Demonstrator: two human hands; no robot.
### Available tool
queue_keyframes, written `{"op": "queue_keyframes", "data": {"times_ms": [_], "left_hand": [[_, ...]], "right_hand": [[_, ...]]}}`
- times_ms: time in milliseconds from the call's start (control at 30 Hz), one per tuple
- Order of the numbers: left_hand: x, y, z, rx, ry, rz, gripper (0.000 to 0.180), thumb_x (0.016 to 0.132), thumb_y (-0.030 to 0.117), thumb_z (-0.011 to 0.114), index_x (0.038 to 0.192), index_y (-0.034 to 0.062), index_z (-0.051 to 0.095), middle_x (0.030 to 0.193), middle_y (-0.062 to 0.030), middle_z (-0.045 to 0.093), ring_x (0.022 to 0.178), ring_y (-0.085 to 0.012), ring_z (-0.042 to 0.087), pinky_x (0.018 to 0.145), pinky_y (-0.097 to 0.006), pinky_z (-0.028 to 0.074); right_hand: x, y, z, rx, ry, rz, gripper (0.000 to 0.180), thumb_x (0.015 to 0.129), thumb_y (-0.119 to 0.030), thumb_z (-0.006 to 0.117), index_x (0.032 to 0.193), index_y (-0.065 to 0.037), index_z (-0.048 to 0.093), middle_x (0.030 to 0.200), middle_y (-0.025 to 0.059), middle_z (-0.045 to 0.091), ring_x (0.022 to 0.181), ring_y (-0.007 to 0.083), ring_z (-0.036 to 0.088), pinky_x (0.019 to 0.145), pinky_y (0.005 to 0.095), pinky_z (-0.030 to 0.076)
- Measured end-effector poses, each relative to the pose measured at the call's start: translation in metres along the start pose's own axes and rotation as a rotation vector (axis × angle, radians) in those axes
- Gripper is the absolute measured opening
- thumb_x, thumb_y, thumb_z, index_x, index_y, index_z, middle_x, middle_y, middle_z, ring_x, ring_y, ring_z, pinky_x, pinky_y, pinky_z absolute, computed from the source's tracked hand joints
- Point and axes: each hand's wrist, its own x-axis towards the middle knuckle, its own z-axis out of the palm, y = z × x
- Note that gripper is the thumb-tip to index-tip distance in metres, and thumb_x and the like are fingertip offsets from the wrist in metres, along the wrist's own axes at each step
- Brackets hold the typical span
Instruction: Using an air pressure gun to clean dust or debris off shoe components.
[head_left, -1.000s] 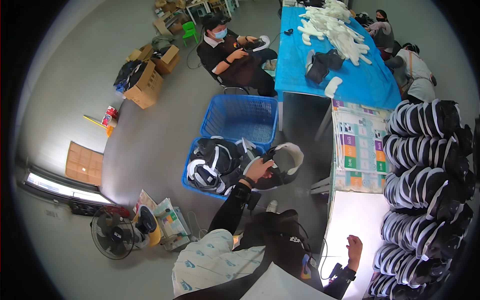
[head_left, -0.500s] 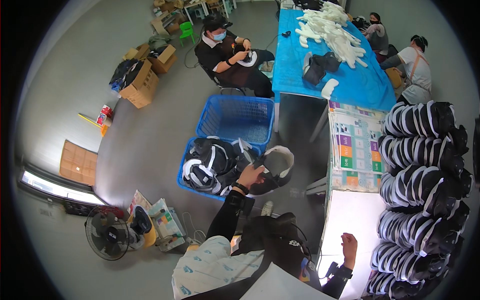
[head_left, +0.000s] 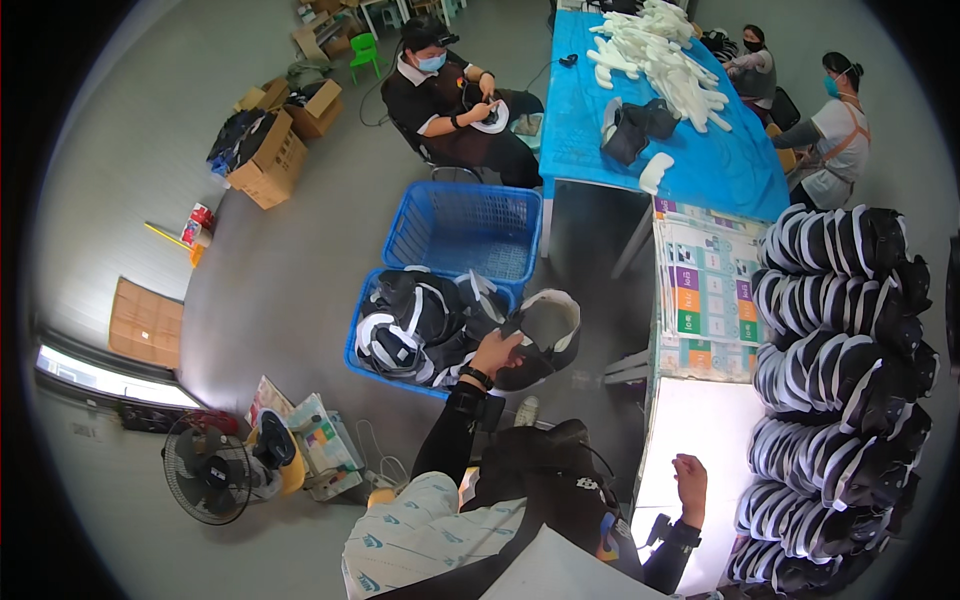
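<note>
My left hand [head_left: 495, 355] is closed on a black padded piece [head_left: 545, 340], bent into an open loop with a pale grey lining. It hangs just right of a blue basket [head_left: 395, 386] heaped with similar black-and-white padded pieces [head_left: 425, 320]. Over the white tabletop [head_left: 690, 420] at my right, my right hand [head_left: 690, 482] hovers with loosely bent fingers and nothing visible in them. Rows of stacked black pieces with white edges [head_left: 830, 370] stand along the table's right side.
Behind the full basket is another blue basket [head_left: 465, 225]. A seated person [head_left: 450, 110] works on a similar piece beside the blue-covered table [head_left: 570, 130], which bears white strips [head_left: 660, 60]. Two more people sit at the far right. A fan [head_left: 208, 468] and cartons [head_left: 268, 160] stand left.
The whole view has shifted slightly left. My left hand keeps its grip on the black padded piece, which has turned a little. At the far right, one person has turned their head.
</note>
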Motion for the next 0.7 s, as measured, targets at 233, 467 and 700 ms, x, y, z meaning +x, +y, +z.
{"op": "queue_keyframes", "data": {"times_ms": [233, 467, 700], "left_hand": [[0.000, 0.000, 0.001, -0.036, 0.015, 0.011, 0.027, 0.100, 0.029, 0.070, 0.098, 0.0026, 0.067, 0.076, -0.0093, 0.071, 0.057, -0.0158, 0.066, 0.052, -0.027, 0.049], [0.001, -0.002, 0.000, -0.014, 0.022, 0.003, 0.030, 0.099, 0.030, 0.071, 0.097, 0.0008, 0.065, 0.075, -0.0105, 0.071, 0.057, -0.0171, 0.067, 0.051, -0.027, 0.050], [0.008, -0.007, 0.002, -0.012, -0.016, 0.064, 0.035, 0.097, 0.030, 0.073, 0.104, -0.0017, 0.060, 0.074, -0.0128, 0.071, 0.056, -0.0182, 0.066, 0.049, -0.029, 0.051]], "right_hand": [[-0.005, -0.008, 0.006, 0.023, 0.040, -0.046, 0.028, 0.097, -0.020, 0.070, 0.115, 0.001, 0.073, 0.089, 0.0071, 0.074, 0.076, 0.0141, 0.066, 0.071, 0.0294, 0.053], [-0.002, -0.006, 0.010, 0.003, 0.008, -0.044, 0.027, 0.097, -0.019, 0.070, 0.116, 0.000, 0.072, 0.094, 0.0070, 0.074, 0.082, 0.0138, 0.067, 0.072, 0.0286, 0.054], [0.013, 0.000, 0.021, -0.069, -0.128, -0.152, 0.029, 0.098, -0.019, 0.070, 0.119, 0.000, 0.072, 0.095, 0.0068, 0.075, 0.084, 0.0141, 0.068, 0.073, 0.0283, 0.055]]}}
